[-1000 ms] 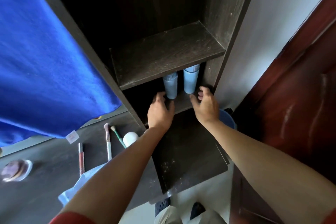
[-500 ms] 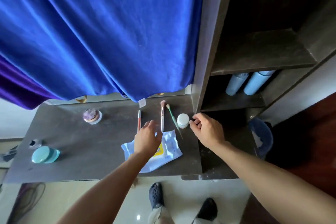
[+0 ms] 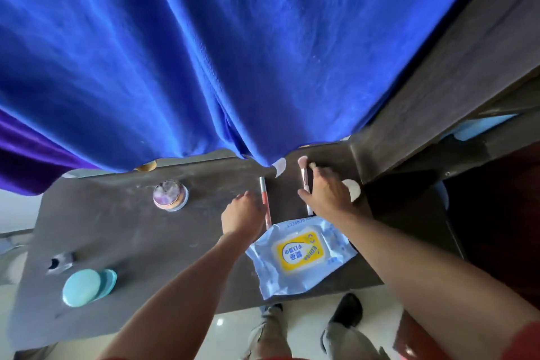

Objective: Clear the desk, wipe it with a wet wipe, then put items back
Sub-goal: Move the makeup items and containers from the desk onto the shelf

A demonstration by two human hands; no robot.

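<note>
Right hand (image 3: 328,193) covers most of green-handled brush (image 3: 312,166) and part of white jar (image 3: 352,189); fingers blurred, grip indeterminate. Left hand (image 3: 242,215) overlaps pink pencil (image 3: 264,199); contact unclear.

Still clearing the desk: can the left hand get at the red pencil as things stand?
Probably yes. The left hand lies right beside the red pencil, nothing between them; the wet wipe pack only meets its near end.

This looks like a room in a home, at a dressing corner. A dark grey bench (image 3: 122,237) carries cosmetics: a pink-bristled makeup brush (image 3: 304,175), a round lilac-lidded jar (image 3: 170,194), a flat turquoise round compact (image 3: 87,286) and a pale blue wet-wipe pack (image 3: 298,257). A deep blue fabric curtain (image 3: 233,52) hangs behind, dark wooden shelving (image 3: 444,73) stands alongside, and glossy pale floor tiles (image 3: 233,327) lie below.
</note>
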